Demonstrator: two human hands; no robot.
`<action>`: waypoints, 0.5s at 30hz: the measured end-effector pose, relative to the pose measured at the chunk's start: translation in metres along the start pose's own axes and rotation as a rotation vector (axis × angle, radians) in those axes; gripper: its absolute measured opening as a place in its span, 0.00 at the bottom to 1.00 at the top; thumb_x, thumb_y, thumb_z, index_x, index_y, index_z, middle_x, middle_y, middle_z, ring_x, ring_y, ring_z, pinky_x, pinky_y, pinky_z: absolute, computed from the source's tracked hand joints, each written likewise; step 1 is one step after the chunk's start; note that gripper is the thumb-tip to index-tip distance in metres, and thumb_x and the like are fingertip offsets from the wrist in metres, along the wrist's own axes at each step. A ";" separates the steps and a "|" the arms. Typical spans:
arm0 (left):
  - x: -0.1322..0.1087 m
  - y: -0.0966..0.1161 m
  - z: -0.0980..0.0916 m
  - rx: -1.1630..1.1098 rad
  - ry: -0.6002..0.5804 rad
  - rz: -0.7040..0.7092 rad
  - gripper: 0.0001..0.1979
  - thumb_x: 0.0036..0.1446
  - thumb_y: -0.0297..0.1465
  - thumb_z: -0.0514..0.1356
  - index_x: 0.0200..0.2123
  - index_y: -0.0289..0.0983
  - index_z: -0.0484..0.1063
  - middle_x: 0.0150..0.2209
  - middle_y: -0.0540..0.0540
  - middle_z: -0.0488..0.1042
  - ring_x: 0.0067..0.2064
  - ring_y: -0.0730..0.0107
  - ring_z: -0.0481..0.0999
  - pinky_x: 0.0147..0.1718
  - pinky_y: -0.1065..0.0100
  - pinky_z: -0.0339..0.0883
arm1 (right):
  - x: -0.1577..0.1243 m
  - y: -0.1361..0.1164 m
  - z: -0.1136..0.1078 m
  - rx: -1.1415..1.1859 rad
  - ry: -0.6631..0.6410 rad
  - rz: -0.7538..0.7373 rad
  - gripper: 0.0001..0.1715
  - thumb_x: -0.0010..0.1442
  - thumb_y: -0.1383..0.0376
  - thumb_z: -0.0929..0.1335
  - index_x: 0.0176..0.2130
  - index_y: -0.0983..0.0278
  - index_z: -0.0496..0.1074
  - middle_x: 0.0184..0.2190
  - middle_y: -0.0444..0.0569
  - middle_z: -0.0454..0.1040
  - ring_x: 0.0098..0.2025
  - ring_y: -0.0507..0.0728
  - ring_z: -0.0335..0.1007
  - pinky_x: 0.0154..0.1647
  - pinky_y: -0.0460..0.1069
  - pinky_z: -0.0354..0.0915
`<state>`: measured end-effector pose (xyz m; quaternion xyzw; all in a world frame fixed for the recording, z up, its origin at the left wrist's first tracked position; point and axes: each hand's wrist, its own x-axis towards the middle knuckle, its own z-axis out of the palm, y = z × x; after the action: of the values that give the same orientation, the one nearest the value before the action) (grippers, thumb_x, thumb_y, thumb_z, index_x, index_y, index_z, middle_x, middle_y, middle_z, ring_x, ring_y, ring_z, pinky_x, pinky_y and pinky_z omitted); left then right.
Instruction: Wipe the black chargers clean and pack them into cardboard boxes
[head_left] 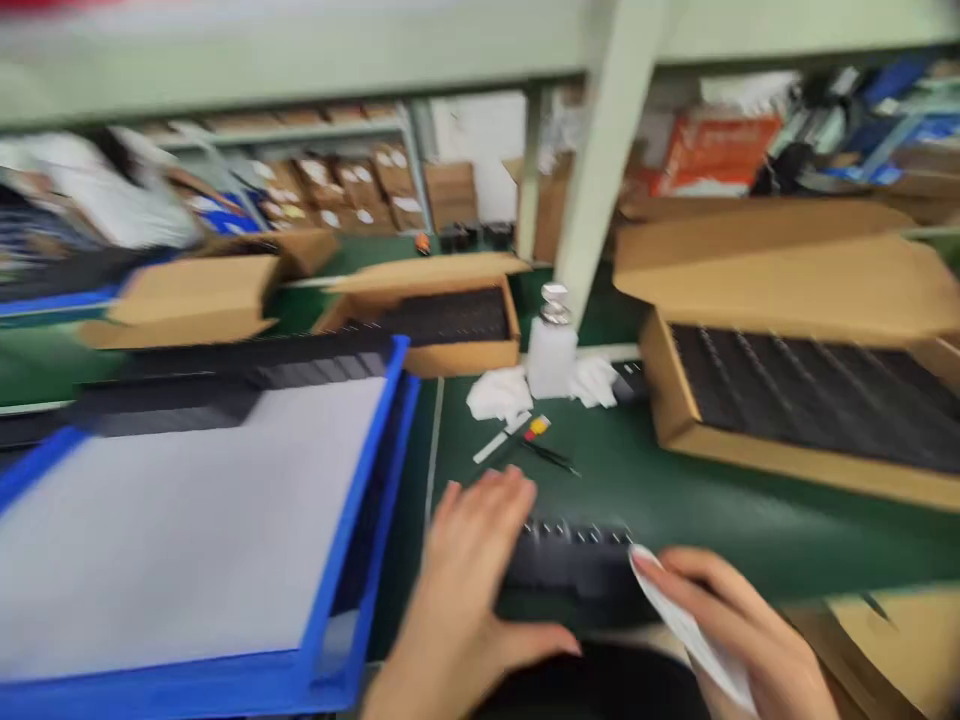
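Observation:
A black strip-shaped part (574,565) with a row of small shiny pieces along its top edge lies on the green mat near the front edge. My left hand (480,580) is at the part's left end, thumb apart from the fingers; whether it grips the part is blurred. My right hand (742,620) pinches a white cloth (694,630), whose tip is at the part's right end. Beyond the part lie black tweezers (550,456), a white strip (501,438) and a small yellow and red item (537,428).
At left, a blue tray (352,500) bears a white sheet and black parts. A white pump bottle (553,355) stands between crumpled white wipes (500,394). Open cardboard boxes (679,420) hold black parts. A pale post (607,150) rises behind the bottle. A person (112,190) is at the far left.

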<state>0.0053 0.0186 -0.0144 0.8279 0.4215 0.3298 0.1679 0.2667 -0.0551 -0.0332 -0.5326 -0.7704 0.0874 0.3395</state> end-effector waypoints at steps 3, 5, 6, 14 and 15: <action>-0.019 -0.033 -0.004 -0.088 0.167 -0.187 0.53 0.42 0.49 0.74 0.69 0.51 0.57 0.68 0.41 0.64 0.69 0.41 0.62 0.67 0.38 0.55 | 0.001 -0.015 -0.005 0.043 0.129 0.157 0.31 0.63 0.78 0.61 0.60 0.56 0.69 0.47 0.50 0.73 0.46 0.51 0.76 0.44 0.43 0.72; -0.030 -0.045 0.001 -0.246 0.201 -0.298 0.52 0.42 0.50 0.75 0.68 0.50 0.59 0.69 0.42 0.62 0.70 0.41 0.60 0.68 0.38 0.52 | 0.009 -0.021 0.000 0.021 0.159 0.203 0.31 0.61 0.79 0.61 0.58 0.57 0.69 0.45 0.50 0.74 0.44 0.51 0.76 0.41 0.42 0.72; -0.034 -0.048 0.004 -0.310 0.182 -0.339 0.52 0.41 0.50 0.75 0.68 0.50 0.59 0.69 0.42 0.61 0.70 0.41 0.59 0.68 0.38 0.51 | 0.013 -0.025 0.003 -0.009 0.153 0.201 0.31 0.61 0.79 0.60 0.58 0.59 0.69 0.45 0.50 0.74 0.45 0.52 0.76 0.40 0.42 0.73; -0.030 -0.049 0.011 -0.192 -0.024 -0.369 0.43 0.54 0.37 0.69 0.69 0.53 0.53 0.65 0.42 0.63 0.66 0.48 0.65 0.63 0.42 0.63 | 0.030 -0.063 0.048 -0.446 0.153 0.019 0.26 0.59 0.82 0.58 0.52 0.75 0.72 0.38 0.59 0.75 0.40 0.60 0.72 0.42 0.51 0.76; -0.030 -0.049 0.011 -0.180 -0.028 -0.366 0.43 0.54 0.36 0.69 0.69 0.54 0.52 0.64 0.43 0.64 0.65 0.49 0.66 0.62 0.43 0.65 | 0.033 -0.069 0.057 -0.458 0.158 -0.009 0.23 0.61 0.81 0.59 0.51 0.77 0.73 0.38 0.60 0.75 0.41 0.60 0.71 0.43 0.52 0.76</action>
<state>-0.0287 0.0237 -0.0617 0.7237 0.5312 0.3187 0.3043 0.1723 -0.0415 -0.0278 -0.5974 -0.7435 -0.1328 0.2694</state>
